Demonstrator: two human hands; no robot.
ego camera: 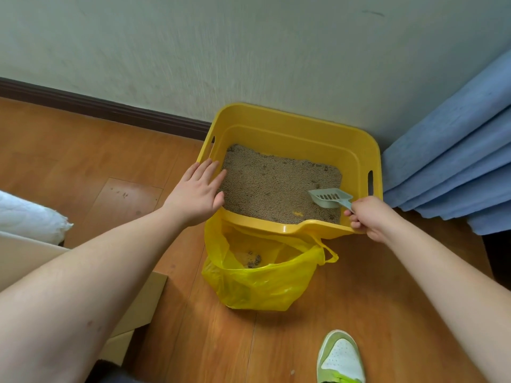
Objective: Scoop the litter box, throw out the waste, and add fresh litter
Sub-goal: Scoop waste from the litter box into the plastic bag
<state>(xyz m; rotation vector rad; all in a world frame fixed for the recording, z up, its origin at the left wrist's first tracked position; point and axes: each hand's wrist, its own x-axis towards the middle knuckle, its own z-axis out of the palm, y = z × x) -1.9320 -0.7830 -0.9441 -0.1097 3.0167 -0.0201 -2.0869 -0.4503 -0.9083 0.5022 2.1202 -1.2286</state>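
Two bare hands reach toward a yellow litter box [293,125] that stands on the wooden floor [83,150] against a pale wall [249,51]. Its far side sits at the wall, and tan litter [271,183] covers its bottom. A left hand [197,190] lies flat with its fingers straight and spread, resting on the box's near-left rim, fingertips over the litter's edge. A right hand [369,217] has its fingers curled round the handle of a pale grey slotted scoop [329,198], whose head lies low over the litter in the near-right corner of the box; whether it touches the grains cannot be told. Just in front of the box, touching its near wall, stands an open yellow plastic bag [262,280] with a few dark clumps [254,261] at its bottom. Blue folded fabric [453,156] hangs to the right of the box. Near the lower edge a green and white shoe [341,357] rests on the floor, and flat cardboard [138,308] lies to the left, beside a white padded thing [30,217].
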